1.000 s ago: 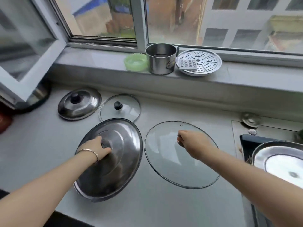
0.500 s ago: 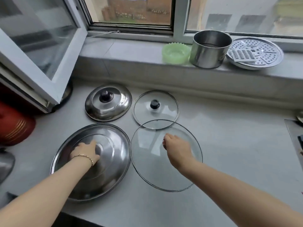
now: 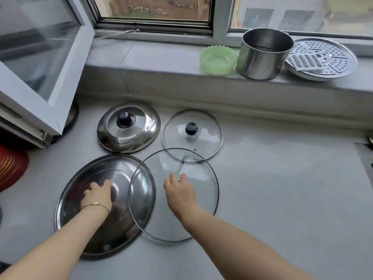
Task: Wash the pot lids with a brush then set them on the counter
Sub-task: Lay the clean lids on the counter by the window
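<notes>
Several pot lids lie on the grey counter (image 3: 272,199). My left hand (image 3: 97,196) grips the knob of the large steel lid (image 3: 90,229) at the front left. My right hand (image 3: 179,190) holds the knob of the large glass lid (image 3: 201,199), whose left edge overlaps the steel lid and whose far edge overlaps the small glass lid (image 3: 210,136). Behind, a small domed steel lid (image 3: 139,136) with a black knob rests flat. No brush is in sight.
On the window sill (image 3: 157,57) stand a green bowl (image 3: 218,60), a steel pot (image 3: 264,54) and a perforated steamer plate (image 3: 323,57). An open window sash (image 3: 40,63) juts over the counter's left. A red vessel (image 3: 11,168) sits far left. A sink edge (image 3: 365,156) shows at right.
Both lids have slid left across the counter with my hands on them. The large glass lid now overlaps the large steel lid and the small glass lid. The view has swung left.
</notes>
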`<state>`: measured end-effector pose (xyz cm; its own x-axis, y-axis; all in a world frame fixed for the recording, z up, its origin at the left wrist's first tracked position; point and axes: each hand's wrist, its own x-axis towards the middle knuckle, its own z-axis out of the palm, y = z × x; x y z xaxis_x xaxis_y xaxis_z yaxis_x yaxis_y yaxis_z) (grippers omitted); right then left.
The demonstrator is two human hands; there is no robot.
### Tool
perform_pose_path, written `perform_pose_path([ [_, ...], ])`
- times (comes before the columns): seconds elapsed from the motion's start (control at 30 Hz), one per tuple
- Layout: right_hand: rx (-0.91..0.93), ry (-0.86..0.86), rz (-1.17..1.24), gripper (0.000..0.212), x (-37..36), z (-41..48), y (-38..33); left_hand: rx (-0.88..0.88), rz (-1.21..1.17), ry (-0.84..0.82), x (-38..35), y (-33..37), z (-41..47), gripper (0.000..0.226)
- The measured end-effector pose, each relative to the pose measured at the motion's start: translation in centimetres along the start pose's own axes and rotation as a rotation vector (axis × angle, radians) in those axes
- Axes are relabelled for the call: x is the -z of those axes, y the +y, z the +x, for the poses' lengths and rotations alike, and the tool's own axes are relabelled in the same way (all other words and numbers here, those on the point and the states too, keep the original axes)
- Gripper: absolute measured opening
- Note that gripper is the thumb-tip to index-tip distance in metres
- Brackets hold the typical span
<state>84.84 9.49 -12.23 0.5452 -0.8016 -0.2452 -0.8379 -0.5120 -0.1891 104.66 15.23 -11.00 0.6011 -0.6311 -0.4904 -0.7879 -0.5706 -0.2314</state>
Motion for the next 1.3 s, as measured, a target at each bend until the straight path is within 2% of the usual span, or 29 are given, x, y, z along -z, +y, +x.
perform_pose_path([
  [0.13,0.042,-0.048,0.042,0.032,0.1,-0.8,0.2,-0.027,0.015,0.082,1.0,2.2,-0.8,0.044],
  [0.2,0.086,-0.065,0.227,0.036,0.5,-1.4,1.4,-0.119,-0.034,0.18,1.9,4.6,-1.7,0.042],
  [0.27,0.07,-0.187,0.376,0.048,1.7,-2.8,4.0,-0.223,-0.093,0.222,2.9,7.8,-3.0,0.04],
  [0.47,-0.098,-0.324,0.457,0.031,5.2,-9.8,17.6,-0.553,-0.271,0.132,4.8,19.7,-9.7,0.024],
  [0.63,-0.291,-0.267,0.383,0.027,8.0,-17.9,31.7,-0.762,-0.248,0.027,5.1,31.9,-18.3,0.019],
  [0.73,-0.418,-0.183,0.373,0.025,9.1,-23.3,40.0,-0.807,-0.307,-0.082,3.8,39.6,-23.1,0.013],
  [0.83,-0.521,-0.128,0.384,0.024,9.5,-28.8,47.1,-0.705,-0.603,-0.399,1.3,48.1,-28.1,0.013],
  [0.9,-0.566,-0.105,0.392,0.023,9.5,-31.9,51.2,-0.523,-0.836,-0.659,-0.4,53.9,-31.6,0.008],
  [1.03,-0.655,-0.028,0.441,0.022,9.4,-36.5,57.0,-0.182,-1.089,-1.017,-3.1,62.5,-37.0,0.047],
  [1.1,-0.696,0.002,0.425,0.023,9.1,-38.1,59.1,-0.056,-1.211,-1.06,-4.3,65.2,-38.3,0.049],
  [1.2,-0.767,0.074,0.416,0.023,8.6,-39.7,61.3,0.066,-1.433,-1.012,-4.8,68.1,-39.2,0.04],
  [1.3,-0.834,0.214,0.401,0.018,8.5,-41.2,62.3,0.081,-1.544,-0.92,-4.4,69.9,-39.5,0.045],
])
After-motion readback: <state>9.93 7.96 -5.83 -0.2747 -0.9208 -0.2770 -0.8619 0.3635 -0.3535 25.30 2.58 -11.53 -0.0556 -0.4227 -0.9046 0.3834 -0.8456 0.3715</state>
